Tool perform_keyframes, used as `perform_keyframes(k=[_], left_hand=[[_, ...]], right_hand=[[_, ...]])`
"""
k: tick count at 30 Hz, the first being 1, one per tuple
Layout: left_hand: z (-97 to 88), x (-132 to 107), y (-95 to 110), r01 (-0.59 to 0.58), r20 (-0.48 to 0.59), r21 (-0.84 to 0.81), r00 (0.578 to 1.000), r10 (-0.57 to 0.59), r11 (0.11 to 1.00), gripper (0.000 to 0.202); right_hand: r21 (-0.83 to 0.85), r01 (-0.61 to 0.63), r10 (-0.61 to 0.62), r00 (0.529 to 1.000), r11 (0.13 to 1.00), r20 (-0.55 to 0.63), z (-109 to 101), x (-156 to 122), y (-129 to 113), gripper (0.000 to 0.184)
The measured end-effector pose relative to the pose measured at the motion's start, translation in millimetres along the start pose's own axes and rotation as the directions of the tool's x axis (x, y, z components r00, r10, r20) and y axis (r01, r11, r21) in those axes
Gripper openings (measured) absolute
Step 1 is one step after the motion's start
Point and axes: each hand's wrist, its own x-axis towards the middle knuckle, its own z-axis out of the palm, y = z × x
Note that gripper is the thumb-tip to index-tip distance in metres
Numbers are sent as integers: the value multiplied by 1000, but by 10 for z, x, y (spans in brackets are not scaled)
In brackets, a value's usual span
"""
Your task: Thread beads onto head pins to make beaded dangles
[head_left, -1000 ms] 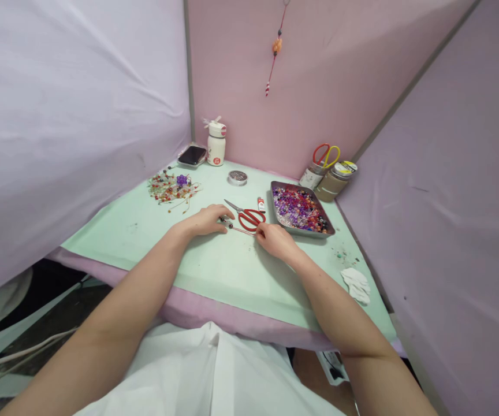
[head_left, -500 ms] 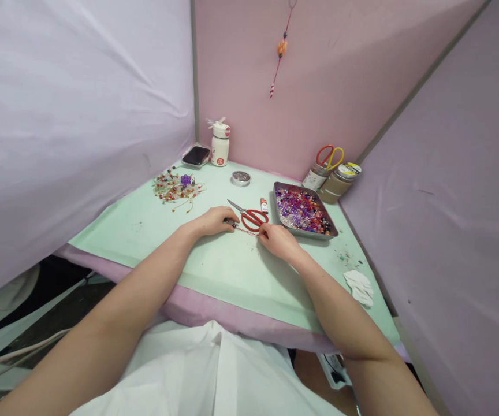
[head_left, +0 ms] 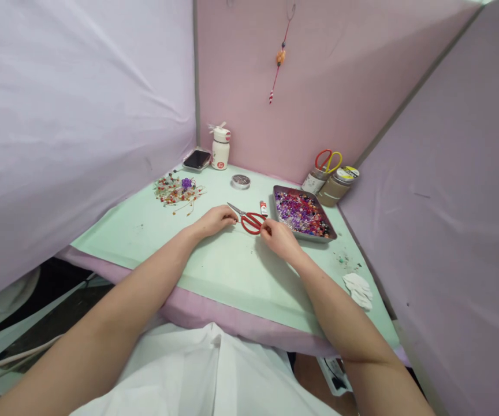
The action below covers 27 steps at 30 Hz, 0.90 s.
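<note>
My left hand [head_left: 215, 222] is pinched closed at the left of the scissors, with a small dark bit at its fingertips. It holds a beaded cord, now mostly hidden by the fingers. My right hand [head_left: 278, 237] is also pinched closed, beside the scissors' handles, on the cord's other end; the stretch between the hands is too thin to make out clearly. Between and just beyond my hands lie scissors [head_left: 252, 222] with red handles, blades pointing away to the left. A small red and white lighter [head_left: 263, 208] lies behind the handles.
A metal tray [head_left: 301, 236] of purple, red and dark beads is at the right. Strung beads [head_left: 174, 192] lie at the left. Behind are a phone [head_left: 197, 159], white bottle [head_left: 220, 151], round tin [head_left: 241, 182] and jars [head_left: 335, 188]. A crumpled tissue [head_left: 357, 290] lies near the right edge.
The dark beads by my left hand and the reddish cord between my hands showed plainly before; now they are mostly out of sight. Both hands stay in nearly the same place.
</note>
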Motion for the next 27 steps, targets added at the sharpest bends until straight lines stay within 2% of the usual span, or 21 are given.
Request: perform_keyframes(k=[1,3,4,7,10,13,19,27], left_hand=[[-16,-11,47,66,-33,-95,997,-70,993,18],[-51,-44,138,198,39,-316,980,-196,928,25],[-67,-65,176,230,90,-433,973,-212,872,28],[-106,-124,240,338,275,-695,941,-199,635,30],[-132,-147,228,423,391,-762,904,-172,490,28],[-148,-129,182,472,430,-754,880,-200,456,23],[-162,-90,170,560,473,-717,828,-301,415,12],[-162,-101,233,551,449,-701,834,-320,453,12]], right_hand=[[101,0,6,998,995,-62,-12,13,5,13],[315,11,41,987,949,-157,-31,41,20,13],[412,16,63,982,911,-178,-37,55,27,13],[625,-12,126,982,781,-139,-43,82,36,13],[729,-69,164,985,681,-60,-48,78,6,11],[767,-98,171,985,635,-16,-64,56,-43,10],[785,-127,153,987,607,41,-57,45,-63,8],[790,-127,124,990,600,65,-51,30,-75,12]])
